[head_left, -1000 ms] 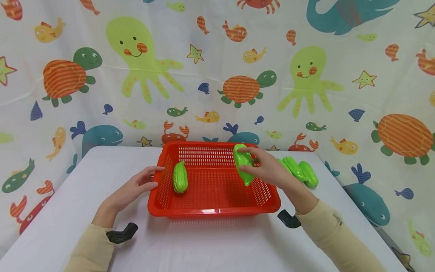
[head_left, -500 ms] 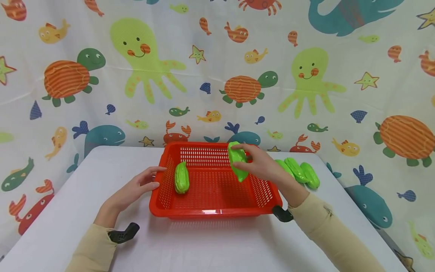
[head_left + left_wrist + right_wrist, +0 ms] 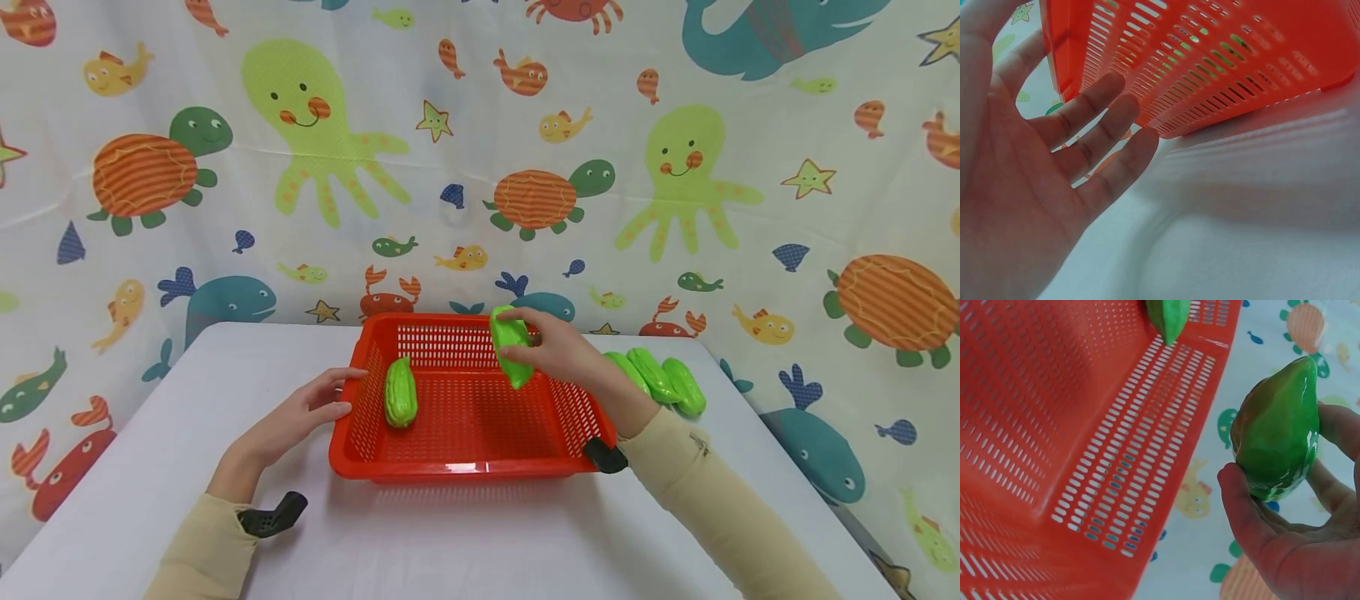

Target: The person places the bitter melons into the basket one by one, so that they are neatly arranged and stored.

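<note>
The right hand point(image 3: 566, 350) pinched a glossy, bright-green, tapered vegetable-like piece point(image 3: 507, 340) near the far side of a red, slotted plastic basket point(image 3: 525, 467); the left hand point(image 3: 288, 425), fingers relaxed, touched it at the left. A light, steady pinch seemed best.

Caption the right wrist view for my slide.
Right hand holding a glossy green vegetable-like object, with another inside the red basket.
</note>
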{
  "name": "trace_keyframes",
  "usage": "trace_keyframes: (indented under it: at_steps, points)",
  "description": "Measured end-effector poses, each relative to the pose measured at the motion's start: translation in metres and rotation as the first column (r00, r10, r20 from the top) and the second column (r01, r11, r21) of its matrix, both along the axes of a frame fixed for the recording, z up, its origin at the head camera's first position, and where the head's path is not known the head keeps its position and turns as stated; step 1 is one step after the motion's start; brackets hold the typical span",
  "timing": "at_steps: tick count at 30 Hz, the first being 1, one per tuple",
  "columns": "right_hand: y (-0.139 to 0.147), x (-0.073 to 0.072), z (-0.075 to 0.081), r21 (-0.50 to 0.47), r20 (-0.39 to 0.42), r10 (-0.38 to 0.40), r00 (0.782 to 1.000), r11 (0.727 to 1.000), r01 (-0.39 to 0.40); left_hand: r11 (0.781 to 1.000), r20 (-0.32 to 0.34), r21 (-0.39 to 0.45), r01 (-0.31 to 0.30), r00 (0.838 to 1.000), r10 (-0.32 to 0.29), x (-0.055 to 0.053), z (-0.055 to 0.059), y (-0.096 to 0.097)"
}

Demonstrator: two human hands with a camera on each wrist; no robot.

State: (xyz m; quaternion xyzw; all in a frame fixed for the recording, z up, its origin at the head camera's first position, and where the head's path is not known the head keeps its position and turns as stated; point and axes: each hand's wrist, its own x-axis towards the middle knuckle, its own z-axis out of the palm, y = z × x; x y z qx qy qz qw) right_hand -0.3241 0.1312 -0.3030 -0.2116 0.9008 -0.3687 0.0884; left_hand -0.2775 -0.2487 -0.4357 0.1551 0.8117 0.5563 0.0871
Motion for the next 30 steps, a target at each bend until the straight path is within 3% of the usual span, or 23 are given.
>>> trace_keyframes:
  at_steps: [13, 21, 30]
  points:
    - [-0.013, -0.011, -0.007, 0.015, 0.032, 0.022, 0.999, 1.0, -0.022, 1.0, 0.005, -0.004, 0.001, 1.0, -0.001, 0.0, 0.001, 0.0]
    - [-0.021, -0.02, -0.015, 0.106, 0.016, 0.052, 0.999, 0.993, -0.053, 1.0, 0.006, -0.006, -0.002, 1.0, 0.002, 0.0, 0.001, 0.0]
    - [-0.037, -0.024, -0.016, 0.125, 0.051, 0.042, 0.998, 0.991, -0.048, 1.0, 0.006, -0.008, 0.001, 1.0, -0.001, -0.002, 0.001, 0.0]
